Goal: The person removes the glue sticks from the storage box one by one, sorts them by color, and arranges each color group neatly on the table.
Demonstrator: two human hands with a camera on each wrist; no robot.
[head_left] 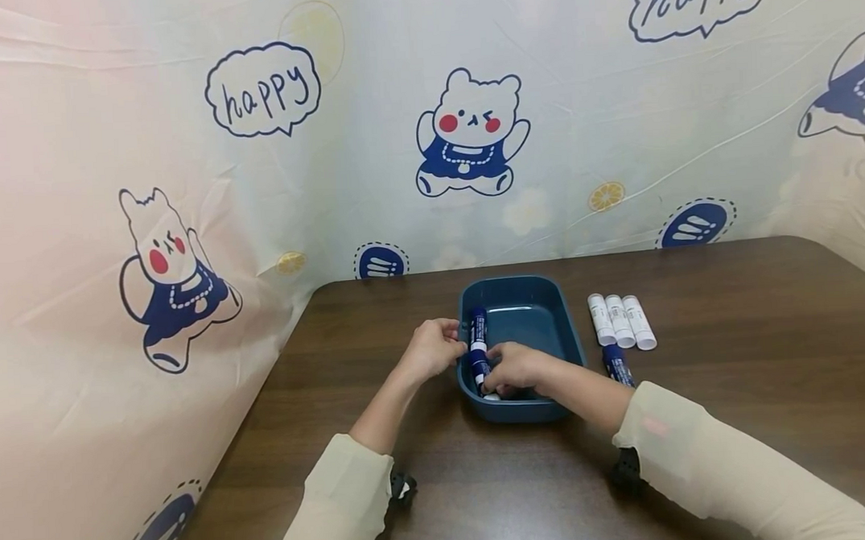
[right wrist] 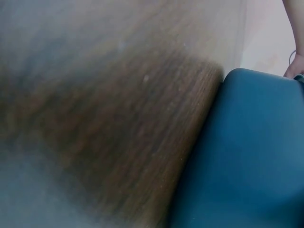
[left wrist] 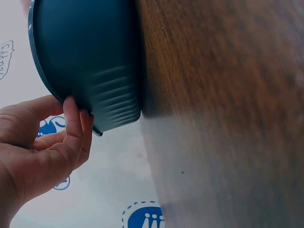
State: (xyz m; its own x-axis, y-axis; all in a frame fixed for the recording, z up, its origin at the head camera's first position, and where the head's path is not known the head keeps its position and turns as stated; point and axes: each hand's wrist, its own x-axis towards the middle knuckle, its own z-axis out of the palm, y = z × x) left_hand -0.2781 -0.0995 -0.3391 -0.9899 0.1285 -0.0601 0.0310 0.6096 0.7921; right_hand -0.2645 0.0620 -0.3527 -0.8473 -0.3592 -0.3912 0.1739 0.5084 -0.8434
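Observation:
A dark blue plastic bin (head_left: 567, 328) stands on the table. My left hand (head_left: 432, 350) is at its left side; in the left wrist view the left hand (left wrist: 45, 147) pinches the rim of the bin (left wrist: 90, 52). Inside, along the left wall, lie a far blue marker (head_left: 479, 323) and a near blue marker (head_left: 480, 366), end to end. My right hand (head_left: 518, 368) reaches into the near left part of the bin, its curled fingers on the near marker. In the right wrist view the bin's outer wall (right wrist: 251, 152) hides this hand's fingers.
Right of the bin, three white tubes (head_left: 620, 321) lie side by side. Just below them is another blue marker (head_left: 617, 365), partly covered by the right forearm. A brown wooden table (head_left: 735, 386) lies beneath, with a printed cloth (head_left: 578, 119) hanging behind it.

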